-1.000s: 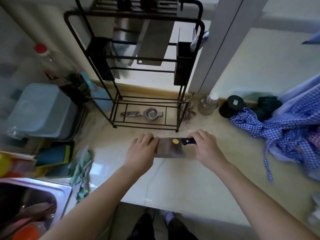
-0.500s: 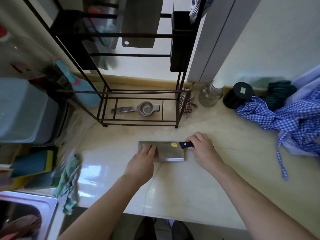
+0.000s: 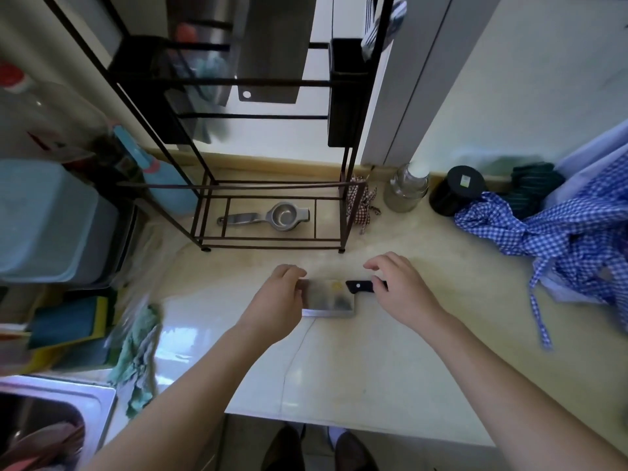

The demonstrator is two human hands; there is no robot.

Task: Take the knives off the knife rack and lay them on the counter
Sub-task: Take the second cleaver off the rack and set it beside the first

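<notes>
A cleaver [image 3: 328, 299] with a black handle [image 3: 359, 286] lies flat on the pale counter [image 3: 373, 368], in front of the black wire knife rack [image 3: 272, 238]. My left hand [image 3: 277, 300] rests over the blade's left end with bent fingers. Just above the handle, my right hand [image 3: 401, 290] hovers with its fingers spread and off the handle. A second cleaver [image 3: 272, 62] hangs in the rack, blade down. Left of it another shiny blade [image 3: 207, 79] shows, blurred.
A metal squeezer [image 3: 272, 217] lies on the rack's floor; a black utensil holder [image 3: 346, 96] hangs on its right side. A glass jar [image 3: 406, 192], a black jar [image 3: 455, 190] and blue checked cloth [image 3: 560, 239] sit right. Left: a blue tub [image 3: 44, 219], green rag [image 3: 139, 348], sink [image 3: 51, 419].
The cleaver has come down from the air to lie flat on the counter. My right hand has let go of the handle and opened above it.
</notes>
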